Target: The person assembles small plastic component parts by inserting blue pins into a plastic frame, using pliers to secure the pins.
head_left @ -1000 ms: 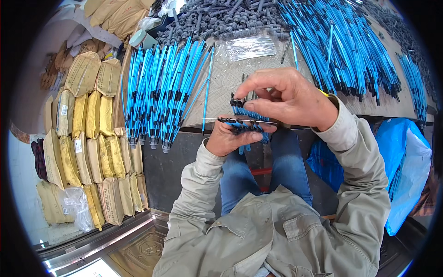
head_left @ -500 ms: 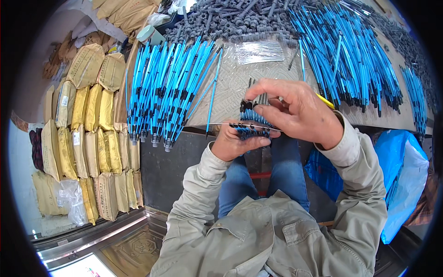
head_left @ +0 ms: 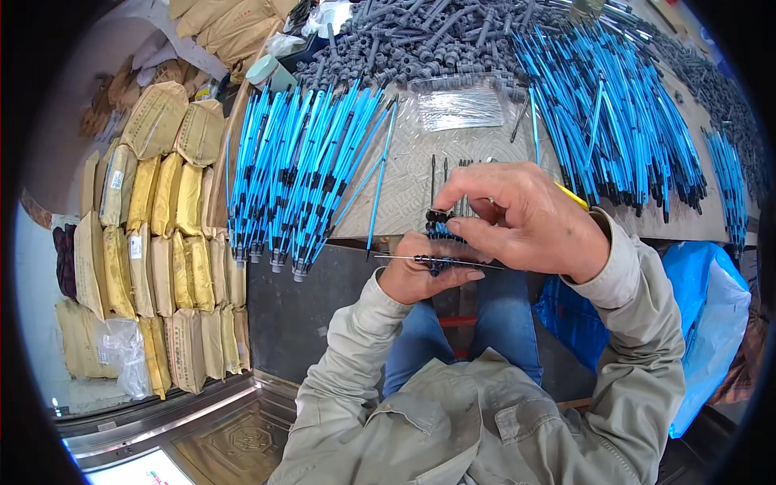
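A grey surface [head_left: 517, 149] carries heaps of blue sticks [head_left: 303, 162]. By its near edge, the left hand [head_left: 408, 280] has its grip wrapped around a small bunch [head_left: 441, 229], with a thin wire [head_left: 392, 256] across it. The right hand [head_left: 533, 222] seems to pinch the black ends [head_left: 437, 216]. They look mid-lining-up; next needs steady holding. Fingers hide the bunch's middle.

Left hand [head_left: 409, 275]: gripping, thumb [head_left: 462, 277] toward 3 o'clock | right hand [head_left: 529, 217]: at left's 2 o'clock, pinching toward 9 | arms [head_left: 634, 327]: bent
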### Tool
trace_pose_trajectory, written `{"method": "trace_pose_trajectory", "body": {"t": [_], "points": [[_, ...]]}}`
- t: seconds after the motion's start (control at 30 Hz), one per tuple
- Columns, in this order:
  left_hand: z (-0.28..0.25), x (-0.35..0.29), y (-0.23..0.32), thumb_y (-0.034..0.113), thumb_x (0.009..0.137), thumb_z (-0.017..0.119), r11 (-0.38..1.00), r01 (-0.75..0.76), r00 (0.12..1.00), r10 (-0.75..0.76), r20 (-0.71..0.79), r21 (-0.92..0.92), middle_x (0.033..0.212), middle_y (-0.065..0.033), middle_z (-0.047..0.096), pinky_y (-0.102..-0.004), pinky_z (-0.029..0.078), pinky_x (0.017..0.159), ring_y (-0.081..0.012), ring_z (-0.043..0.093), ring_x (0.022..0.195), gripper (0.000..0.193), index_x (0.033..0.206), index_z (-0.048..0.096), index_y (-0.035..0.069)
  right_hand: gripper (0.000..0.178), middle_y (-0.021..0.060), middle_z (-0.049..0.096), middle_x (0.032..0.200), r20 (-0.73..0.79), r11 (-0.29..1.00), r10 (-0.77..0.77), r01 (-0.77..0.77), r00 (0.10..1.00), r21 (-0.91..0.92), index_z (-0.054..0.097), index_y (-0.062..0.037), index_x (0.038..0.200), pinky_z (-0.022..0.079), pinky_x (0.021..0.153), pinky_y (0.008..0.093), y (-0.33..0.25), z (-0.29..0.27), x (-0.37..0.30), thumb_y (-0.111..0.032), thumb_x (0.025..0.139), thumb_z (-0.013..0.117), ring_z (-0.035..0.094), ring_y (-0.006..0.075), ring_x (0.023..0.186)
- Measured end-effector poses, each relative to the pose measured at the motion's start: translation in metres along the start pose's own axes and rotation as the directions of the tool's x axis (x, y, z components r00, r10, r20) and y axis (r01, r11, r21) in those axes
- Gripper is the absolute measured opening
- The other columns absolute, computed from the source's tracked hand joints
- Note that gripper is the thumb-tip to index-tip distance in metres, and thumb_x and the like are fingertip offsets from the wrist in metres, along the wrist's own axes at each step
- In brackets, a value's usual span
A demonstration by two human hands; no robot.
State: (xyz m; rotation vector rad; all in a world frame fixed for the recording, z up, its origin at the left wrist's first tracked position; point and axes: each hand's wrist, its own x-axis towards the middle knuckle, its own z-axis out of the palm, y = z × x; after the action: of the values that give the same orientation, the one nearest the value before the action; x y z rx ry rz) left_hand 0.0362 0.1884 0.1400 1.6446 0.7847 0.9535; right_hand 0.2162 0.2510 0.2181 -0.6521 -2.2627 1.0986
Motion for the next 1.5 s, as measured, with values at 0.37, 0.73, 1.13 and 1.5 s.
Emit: {"method": "trace_pose_trajectory", "body": {"t": [0.37,0.73,1.13,1.5], "points": [[0.000,-0.003,-0.001,0.008,0.073,0.071,1.000,-0.024,0.999,0.024,-0.039,-0.002,0.088,-0.0093,0.067,-0.0310,0.048,0.079,-0.0199,0.063,0.088,0.019,0.091,0.068,0.002,0.015,0.0061,0.048,0.062,-0.107,0.985,-0.168,0.161,0.980,-0.068,0.062,-0.0022,0.088,0.035,0.046,0.0285,0.006,0.007,0.000,-0.002,0.073,0.063,0.048,0.0155,0.051],[-0.002,-0.003,-0.004,0.005,0.073,0.071,0.996,-0.063,0.998,0.063,-0.002,0.068,0.091,-0.0091,0.066,-0.0321,0.048,0.081,-0.0200,0.062,0.090,0.020,0.092,0.067,0.002,0.018,0.0062,0.049,0.065,-0.124,0.991,-0.136,0.132,0.983,-0.036,0.065,-0.0039,0.091,0.036,0.046,0.0300,0.007,0.012,0.004,-0.003,0.073,0.064,0.049,0.0168,0.053],[0.011,-0.008,-0.019,-0.012,0.078,0.058,0.897,0.034,0.995,-0.072,-0.068,-0.440,0.104,-0.0152,0.059,-0.0393,0.047,0.087,-0.0315,0.058,0.103,0.030,0.100,0.047,0.005,0.016,0.0033,0.050,0.068,-0.079,0.981,-0.037,0.051,0.996,0.188,0.066,-0.0062,0.094,0.036,0.050,0.0245,0.023,0.007,0.004,-0.007,0.077,0.066,0.049,0.0105,0.057],[0.002,-0.008,-0.019,-0.013,0.075,0.060,0.897,0.083,0.996,-0.088,0.009,-0.435,0.103,-0.0153,0.060,-0.0404,0.046,0.088,-0.0315,0.057,0.104,0.033,0.099,0.047,0.005,0.013,0.0027,0.050,0.067,-0.194,0.973,-0.222,0.229,0.956,0.011,0.065,-0.0059,0.088,0.035,0.046,0.0246,0.025,0.016,0.008,-0.008,0.075,0.067,0.047,0.0100,0.053]]}}
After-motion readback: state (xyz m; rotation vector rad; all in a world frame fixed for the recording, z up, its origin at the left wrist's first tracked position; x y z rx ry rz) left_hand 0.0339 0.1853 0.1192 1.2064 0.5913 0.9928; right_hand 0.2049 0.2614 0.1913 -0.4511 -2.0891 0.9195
